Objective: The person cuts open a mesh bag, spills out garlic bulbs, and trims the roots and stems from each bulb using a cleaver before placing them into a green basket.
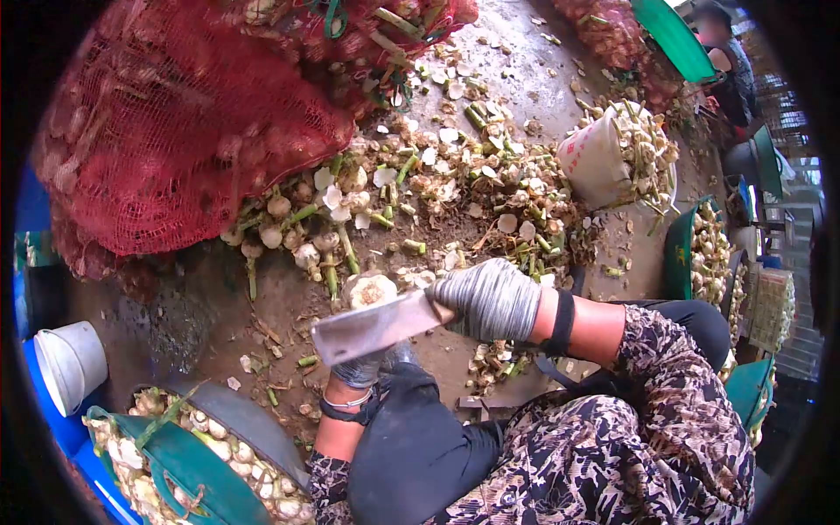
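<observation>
My right hand [492,300], in a grey glove, is closed around the handle of a cleaver [381,329]. Its broad blade points left, in front of my left hand. My left hand [357,371], also gloved, is mostly hidden behind the blade. A garlic bulb [372,291] with a pale cut face shows just above the blade, apparently held in that hand; the fingers on it are hidden. Beyond my hands, garlic bulbs with green stems [306,255] lie on the ground among cut stems and peelings [490,175].
Red mesh sacks [175,131] of garlic bulge at upper left. A tipped white sack [599,162] spills stems at right. Green tubs [188,468] of bulbs stand lower left, near a white bucket [72,367]. Another green tub [681,249] is at right. A person [731,70] is at upper right.
</observation>
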Action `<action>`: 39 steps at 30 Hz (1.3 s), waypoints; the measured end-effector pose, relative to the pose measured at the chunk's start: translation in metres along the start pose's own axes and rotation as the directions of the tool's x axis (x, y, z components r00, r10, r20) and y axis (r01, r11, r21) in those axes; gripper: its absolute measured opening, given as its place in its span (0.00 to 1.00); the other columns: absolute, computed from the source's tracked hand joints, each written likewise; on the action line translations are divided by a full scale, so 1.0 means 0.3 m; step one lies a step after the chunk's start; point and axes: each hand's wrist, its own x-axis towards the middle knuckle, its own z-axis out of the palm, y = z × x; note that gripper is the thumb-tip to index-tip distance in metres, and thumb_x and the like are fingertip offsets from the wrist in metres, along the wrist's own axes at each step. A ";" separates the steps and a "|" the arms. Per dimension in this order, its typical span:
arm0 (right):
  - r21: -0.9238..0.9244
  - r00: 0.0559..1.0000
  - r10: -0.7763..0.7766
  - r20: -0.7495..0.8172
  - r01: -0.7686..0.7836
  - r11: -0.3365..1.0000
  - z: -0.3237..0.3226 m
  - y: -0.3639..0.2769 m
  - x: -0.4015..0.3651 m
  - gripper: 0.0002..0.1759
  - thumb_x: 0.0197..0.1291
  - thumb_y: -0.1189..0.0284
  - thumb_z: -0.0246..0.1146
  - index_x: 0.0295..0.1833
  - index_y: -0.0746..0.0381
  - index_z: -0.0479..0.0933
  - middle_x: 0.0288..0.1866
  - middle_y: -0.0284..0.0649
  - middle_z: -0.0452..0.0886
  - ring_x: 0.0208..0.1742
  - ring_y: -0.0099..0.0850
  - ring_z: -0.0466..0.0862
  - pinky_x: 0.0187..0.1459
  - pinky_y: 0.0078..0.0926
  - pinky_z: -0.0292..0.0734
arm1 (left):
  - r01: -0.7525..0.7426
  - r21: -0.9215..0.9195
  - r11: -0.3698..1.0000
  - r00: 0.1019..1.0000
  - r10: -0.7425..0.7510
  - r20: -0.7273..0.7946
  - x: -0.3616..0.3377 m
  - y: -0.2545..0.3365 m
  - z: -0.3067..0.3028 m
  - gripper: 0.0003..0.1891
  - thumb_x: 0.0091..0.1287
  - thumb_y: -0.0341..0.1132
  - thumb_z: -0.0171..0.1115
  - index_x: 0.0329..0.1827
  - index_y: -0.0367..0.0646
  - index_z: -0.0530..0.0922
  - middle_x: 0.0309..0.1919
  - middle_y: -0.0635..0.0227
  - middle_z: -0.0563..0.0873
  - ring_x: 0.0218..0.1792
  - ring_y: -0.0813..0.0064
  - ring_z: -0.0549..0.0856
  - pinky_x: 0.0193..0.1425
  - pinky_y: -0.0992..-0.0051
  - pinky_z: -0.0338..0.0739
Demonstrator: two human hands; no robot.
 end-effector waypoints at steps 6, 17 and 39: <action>-0.078 0.999 -0.013 0.034 0.015 0.997 0.009 -0.040 -0.005 0.06 0.57 0.67 0.62 0.40 0.53 0.77 0.27 0.44 0.80 0.31 0.48 0.84 0.30 0.46 0.77 | 0.150 -0.269 0.951 0.987 -0.161 -0.019 0.012 0.155 -0.096 0.23 0.68 0.39 0.63 0.66 0.47 0.72 0.55 0.65 0.81 0.54 0.65 0.81 0.60 0.65 0.76; -0.134 0.996 0.080 0.045 -0.073 0.988 0.123 0.051 0.009 0.14 0.44 0.72 0.65 0.40 0.59 0.75 0.30 0.47 0.80 0.37 0.50 0.84 0.35 0.47 0.78 | -0.063 0.260 0.964 0.998 0.066 -0.005 0.062 0.285 -0.157 0.15 0.64 0.33 0.66 0.55 0.47 0.82 0.43 0.67 0.86 0.44 0.67 0.85 0.50 0.67 0.80; 0.218 0.840 0.505 -0.196 -0.465 0.858 0.255 0.303 -0.028 0.18 0.63 0.55 0.62 0.48 0.57 0.78 0.34 0.53 0.84 0.38 0.53 0.84 0.40 0.47 0.77 | 0.130 -0.606 0.785 0.635 -0.535 -0.557 0.054 0.129 -0.677 0.23 0.70 0.39 0.58 0.63 0.34 0.70 0.44 0.61 0.84 0.40 0.73 0.82 0.50 0.72 0.79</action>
